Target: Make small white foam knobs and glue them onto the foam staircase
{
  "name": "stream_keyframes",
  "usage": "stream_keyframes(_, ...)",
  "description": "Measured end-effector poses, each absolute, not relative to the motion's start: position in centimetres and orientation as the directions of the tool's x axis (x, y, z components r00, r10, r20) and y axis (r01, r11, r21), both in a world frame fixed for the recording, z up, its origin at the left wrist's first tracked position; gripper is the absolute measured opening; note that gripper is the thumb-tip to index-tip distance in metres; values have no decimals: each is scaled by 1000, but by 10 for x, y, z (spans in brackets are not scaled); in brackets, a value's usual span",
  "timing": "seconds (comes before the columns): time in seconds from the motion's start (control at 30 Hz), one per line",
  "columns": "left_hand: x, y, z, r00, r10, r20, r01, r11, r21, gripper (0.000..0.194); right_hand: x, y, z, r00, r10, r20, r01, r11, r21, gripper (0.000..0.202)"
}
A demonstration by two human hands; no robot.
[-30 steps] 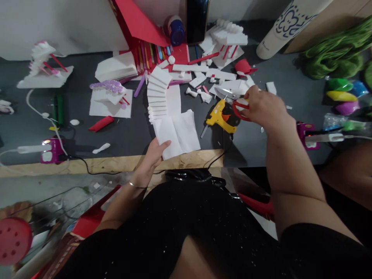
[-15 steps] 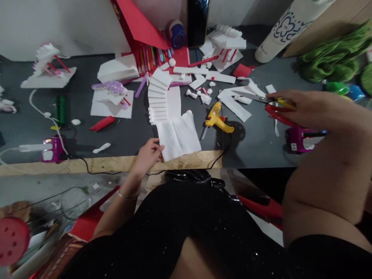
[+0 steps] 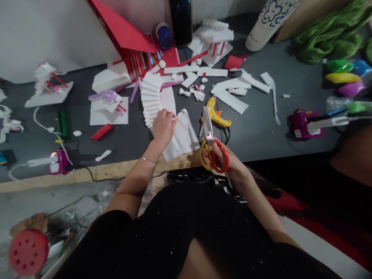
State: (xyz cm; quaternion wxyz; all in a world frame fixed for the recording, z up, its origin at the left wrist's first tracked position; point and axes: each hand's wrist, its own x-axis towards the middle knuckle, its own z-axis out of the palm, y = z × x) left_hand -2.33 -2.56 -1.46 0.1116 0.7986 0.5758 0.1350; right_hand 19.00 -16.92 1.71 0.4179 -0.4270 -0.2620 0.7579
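Note:
My right hand [image 3: 225, 159] grips scissors [image 3: 208, 133] with one red and one yellow handle. Their blades point away from me, beside the yellow glue gun [image 3: 216, 114]. My left hand [image 3: 164, 128] is closed over the white sheet [image 3: 183, 135] near the table's front edge. Its fingertips pinch at the end of the white stepped strip [image 3: 151, 95]; what is between them is hidden. White offcuts [image 3: 232, 97] lie beyond the glue gun.
Small white models on red posts [image 3: 216, 37] stand at the back. A bottle [image 3: 267, 25], green yarn [image 3: 334, 35] and a purple box [image 3: 305, 124] are at the right. Someone's bare skin [image 3: 354, 155] shows at the right edge. A cable runs along the front edge.
My right hand has brought the scissors from the offcuts at the right to just right of the white sheet. My left hand has moved from the sheet's near corner up to its far side.

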Motion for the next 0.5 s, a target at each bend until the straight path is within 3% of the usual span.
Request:
stream_keyframes(0.1,-26,-23,-17,270,959,89,888,-284,362,2,187,-171,5,-329,849,-415,-403,-523,-751,60)
stream_keyframes(0.27,-30,-25,-16,266,952,154,853,-307,422,9,182,-167,-2,-319,834,-450,-390,-548,-740,65)
stream_keyframes(0.5,-31,-23,-18,361,897,256,809,-437,392,7,178,-163,4,-364,792,-490,-416,-609,-675,68)
